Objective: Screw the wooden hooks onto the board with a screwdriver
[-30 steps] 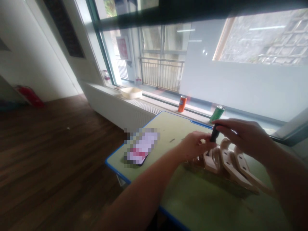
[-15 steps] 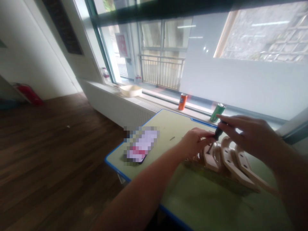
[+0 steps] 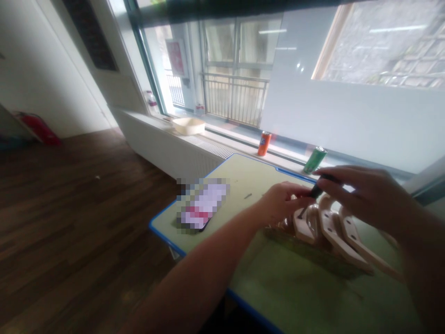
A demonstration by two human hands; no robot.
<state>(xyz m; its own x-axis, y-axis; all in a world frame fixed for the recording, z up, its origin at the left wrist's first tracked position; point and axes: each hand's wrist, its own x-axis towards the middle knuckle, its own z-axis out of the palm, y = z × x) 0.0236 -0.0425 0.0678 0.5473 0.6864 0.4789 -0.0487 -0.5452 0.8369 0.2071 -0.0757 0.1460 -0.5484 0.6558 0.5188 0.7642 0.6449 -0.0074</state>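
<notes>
My right hand (image 3: 361,197) is closed round the black handle of a screwdriver (image 3: 316,191), whose thin shaft points down into a set of pale wooden curved pieces (image 3: 333,234) lying on the green table (image 3: 295,287). My left hand (image 3: 283,204) is curled over the left end of the wooden pieces and steadies them beside the shaft. A small dark screw (image 3: 248,196) lies on the table to the left of that hand.
A phone (image 3: 200,211) lies near the table's left corner by the blue edge. An orange can (image 3: 263,143) and a green can (image 3: 314,160) stand on the windowsill behind. A cream tray (image 3: 189,125) sits further left on the sill. Dark wooden floor spreads to the left.
My right hand has tilted the screwdriver over to the right and its handle sits lower. The view has drifted slightly. My left hand keeps its hold on the wooden pieces.
</notes>
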